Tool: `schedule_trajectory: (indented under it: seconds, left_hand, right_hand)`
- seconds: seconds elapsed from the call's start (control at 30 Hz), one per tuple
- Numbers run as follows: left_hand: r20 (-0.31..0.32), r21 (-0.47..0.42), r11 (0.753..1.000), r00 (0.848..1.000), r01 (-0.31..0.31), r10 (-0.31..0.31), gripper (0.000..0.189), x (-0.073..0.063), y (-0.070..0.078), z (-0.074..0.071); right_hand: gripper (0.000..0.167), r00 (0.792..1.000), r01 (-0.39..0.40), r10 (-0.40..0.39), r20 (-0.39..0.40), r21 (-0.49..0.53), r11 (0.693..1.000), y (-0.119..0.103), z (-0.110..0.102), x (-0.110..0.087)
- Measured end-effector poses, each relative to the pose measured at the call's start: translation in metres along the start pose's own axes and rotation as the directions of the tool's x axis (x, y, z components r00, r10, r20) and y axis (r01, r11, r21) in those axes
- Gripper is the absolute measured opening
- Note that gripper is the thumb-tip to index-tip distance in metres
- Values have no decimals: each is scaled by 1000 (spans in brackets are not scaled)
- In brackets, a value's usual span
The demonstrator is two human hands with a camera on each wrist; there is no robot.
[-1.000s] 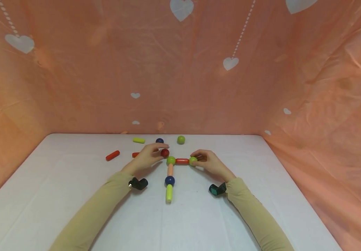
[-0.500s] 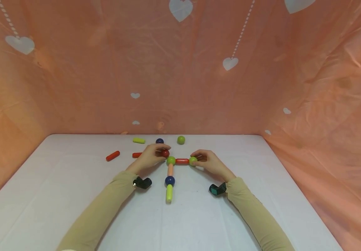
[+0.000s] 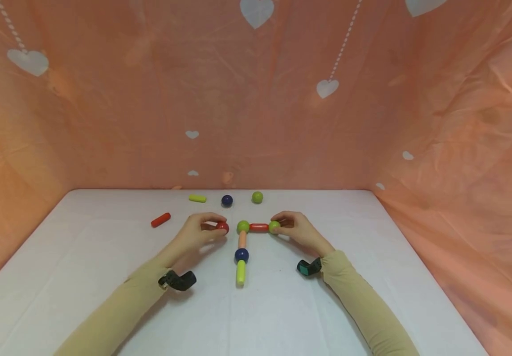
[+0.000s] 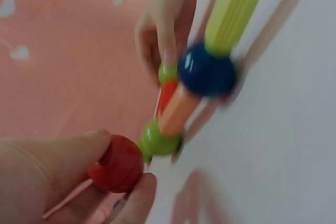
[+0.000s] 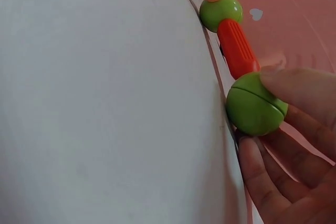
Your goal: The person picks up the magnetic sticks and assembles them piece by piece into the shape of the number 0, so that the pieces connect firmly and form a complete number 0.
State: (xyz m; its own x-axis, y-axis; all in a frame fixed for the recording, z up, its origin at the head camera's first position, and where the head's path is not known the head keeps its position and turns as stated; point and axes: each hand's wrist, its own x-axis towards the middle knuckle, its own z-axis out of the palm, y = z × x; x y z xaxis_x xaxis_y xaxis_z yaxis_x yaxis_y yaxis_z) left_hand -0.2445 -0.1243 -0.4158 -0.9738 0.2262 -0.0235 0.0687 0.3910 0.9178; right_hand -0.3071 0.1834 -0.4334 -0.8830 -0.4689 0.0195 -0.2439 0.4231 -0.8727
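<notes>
My left hand [image 3: 196,231] pinches a red ball [image 4: 118,164] between thumb and fingers, just left of a built figure. At that figure's corner sits a green ball [image 3: 243,227]. From it a red rod [image 3: 259,227] runs right to a second green ball [image 5: 256,104], which my right hand [image 3: 298,229] pinches. Toward the near side, a peach rod [image 3: 242,240], a blue ball [image 3: 241,255] and a yellow-green rod [image 3: 240,272] follow in line from the corner ball.
Behind the hands lie a loose blue ball [image 3: 226,200], a green ball [image 3: 257,197] and a yellow-green rod [image 3: 197,198]. A loose red rod [image 3: 161,220] lies farther left. An orange cloth with white hearts [image 3: 327,89] rises behind the white table [image 3: 327,316].
My left hand has moved left and nearer with the red ball, away from the corner ball, uncovering the loose blue ball. A red rod beside that hand is now hidden. The right hand stays put.
</notes>
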Motion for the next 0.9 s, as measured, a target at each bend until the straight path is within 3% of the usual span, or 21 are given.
schedule_trajectory:
  seconds: [0.13,0.27,0.43,0.67,0.9]
  left_hand:
    - [84,-95,990,991,108,-100,43,-27,0,2]
    - [167,-109,986,981,122,-103,42,-44,-2,7]
    - [220,-134,984,972,120,-89,40,-55,1,14]
    - [294,-278,938,948,209,-124,41,-68,6,26]
    - [321,-318,891,921,325,-221,39,-74,15,45]
  right_hand:
    - [36,1000,-14,14,-5,23,1000,0,0,0]
    - [38,1000,-7,8,-25,27,1000,3,-2,1]
    - [39,999,10,-8,-54,39,999,4,-6,6]
    - [38,998,-24,26,-49,24,999,5,-5,17]
    - [37,997,-32,34,-66,26,999,4,-5,22]
